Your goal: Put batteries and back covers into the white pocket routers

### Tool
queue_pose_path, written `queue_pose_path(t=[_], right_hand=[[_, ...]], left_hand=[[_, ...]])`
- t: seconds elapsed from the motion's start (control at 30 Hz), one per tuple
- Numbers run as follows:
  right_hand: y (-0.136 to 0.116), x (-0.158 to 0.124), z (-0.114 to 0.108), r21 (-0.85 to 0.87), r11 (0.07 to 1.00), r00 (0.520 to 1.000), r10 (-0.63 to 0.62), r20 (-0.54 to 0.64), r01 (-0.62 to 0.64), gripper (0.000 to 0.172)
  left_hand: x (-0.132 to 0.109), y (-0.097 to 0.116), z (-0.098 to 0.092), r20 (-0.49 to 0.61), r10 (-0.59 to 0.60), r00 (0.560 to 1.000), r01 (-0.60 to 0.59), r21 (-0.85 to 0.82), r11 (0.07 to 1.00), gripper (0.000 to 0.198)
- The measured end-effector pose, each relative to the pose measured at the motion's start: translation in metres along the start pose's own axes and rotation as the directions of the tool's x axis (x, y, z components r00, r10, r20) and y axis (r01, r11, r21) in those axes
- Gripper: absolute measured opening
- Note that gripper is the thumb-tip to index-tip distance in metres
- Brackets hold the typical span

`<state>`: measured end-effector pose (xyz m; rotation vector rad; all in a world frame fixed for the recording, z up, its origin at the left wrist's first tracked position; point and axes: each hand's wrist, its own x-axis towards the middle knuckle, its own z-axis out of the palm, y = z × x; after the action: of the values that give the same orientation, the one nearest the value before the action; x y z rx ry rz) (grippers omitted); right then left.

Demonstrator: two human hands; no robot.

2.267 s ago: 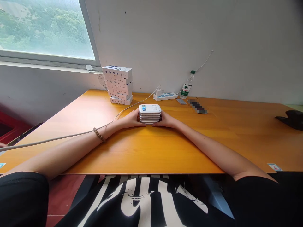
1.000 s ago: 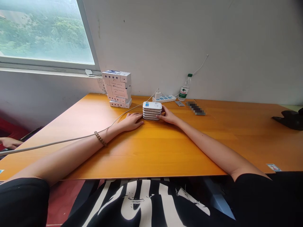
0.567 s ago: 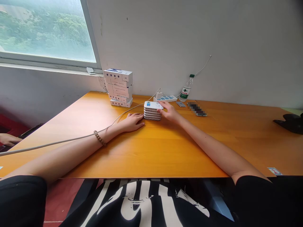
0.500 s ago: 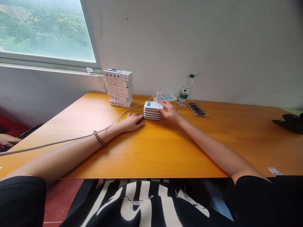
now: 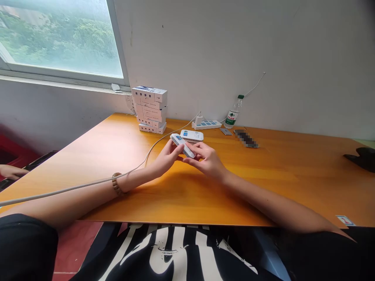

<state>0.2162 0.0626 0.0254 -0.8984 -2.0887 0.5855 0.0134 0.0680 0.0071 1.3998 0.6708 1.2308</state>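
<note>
A person's left hand [image 5: 167, 159] and right hand [image 5: 208, 159] share a grip on a white device [image 5: 182, 141] above the desk [image 5: 263, 175], its long axis running ten-to-four o'clock, blue label [image 5: 178, 137] toward ten.

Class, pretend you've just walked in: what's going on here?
A person holds a slim white device tilted above the table, the left hand and right hand both gripping it. A second white device lies just behind; what is under it is mostly hidden. Farther back stand a stack of boxes, a power strip and a bottle. Another person's hand shows at the picture's left edge.
</note>
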Motion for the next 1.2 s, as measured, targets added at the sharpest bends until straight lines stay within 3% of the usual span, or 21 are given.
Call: queue_pose_path(t=[0.07, 0.17, 0.23, 0.3, 0.47, 0.67, 0.83, 1.2], right_hand=[[-0.005, 0.0, -0.009, -0.032, 0.999, 0.991, -0.019, 0.135, 0.024, 0.064], [-0.011, 0.001, -0.027, -0.112, 0.987, 0.938, -0.068, 0.34, 0.112, 0.053], [-0.014, -0.003, -0.034, -0.121, 0.984, 0.919, -0.077, 0.386, 0.133, 0.054], [-0.014, -0.011, -0.033, -0.097, 0.99, 0.926, -0.059, 0.372, 0.102, 0.066], [-0.004, -0.031, -0.013, 0.039, 0.999, 0.935, 0.006, 0.354, -0.021, 0.092], [-0.006, -0.035, -0.007, 0.177, 0.982, 0.928, -0.001, 0.373, -0.07, 0.098], [-0.017, -0.037, -0.007, 0.181, 0.978, 0.924, 0.025, 0.382, -0.101, 0.102], [-0.018, -0.042, -0.005, 0.064, 0.998, 0.942, -0.008, 0.336, -0.015, 0.108]], left_hand=[[-0.004, 0.003, 0.001, 0.024, -0.138, 0.99, 0.14, -0.132, 0.981, 0.05], [-0.011, 0.005, 0.0, 0.08, -0.33, 0.94, 0.34, -0.221, 0.914, 0.048], [-0.019, 0.004, 0.0, 0.113, -0.425, 0.898, 0.44, -0.229, 0.869, 0.048], [-0.027, 0.002, 0.0, 0.151, -0.469, 0.87, 0.492, -0.223, 0.842, 0.053], [-0.037, -0.002, 0.003, 0.207, -0.49, 0.847, 0.521, -0.137, 0.843, 0.06], [-0.035, 0.002, 0.007, 0.142, -0.512, 0.847, 0.525, -0.076, 0.847, 0.057], [-0.034, 0.007, 0.01, 0.138, -0.508, 0.85, 0.516, -0.034, 0.856, 0.057], [-0.032, 0.006, 0.011, 0.136, -0.491, 0.86, 0.492, 0.031, 0.87, 0.062]])
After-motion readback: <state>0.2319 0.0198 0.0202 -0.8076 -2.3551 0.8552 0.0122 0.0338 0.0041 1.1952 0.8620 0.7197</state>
